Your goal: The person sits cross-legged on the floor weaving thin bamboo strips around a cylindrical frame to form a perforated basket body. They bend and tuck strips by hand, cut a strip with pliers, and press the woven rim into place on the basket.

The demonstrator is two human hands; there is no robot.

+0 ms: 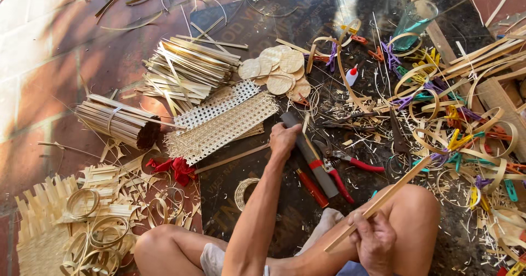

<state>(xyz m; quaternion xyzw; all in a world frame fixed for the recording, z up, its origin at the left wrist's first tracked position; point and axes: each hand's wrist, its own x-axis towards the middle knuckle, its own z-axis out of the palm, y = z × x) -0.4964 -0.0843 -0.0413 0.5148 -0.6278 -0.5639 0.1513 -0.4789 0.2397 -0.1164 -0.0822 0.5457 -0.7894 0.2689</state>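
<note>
Knife gets gripped by the left hand while the right hand pinches a bamboo strip; trimming seems next, needing steady aim.

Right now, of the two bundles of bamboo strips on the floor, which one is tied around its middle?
The smaller bundle at the left, beside the woven cane sheets. A band wraps its middle and its dark cut ends show. The larger pile behind it lies loose and splayed.

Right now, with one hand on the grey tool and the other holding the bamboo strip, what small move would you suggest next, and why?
Probably lift the grey tool toward the bamboo strip. The left hand already rests on the tool's upper end on the dark mat, while the right hand holds the strip angled up over the knee, its free end above the red-handled pliers.
</note>
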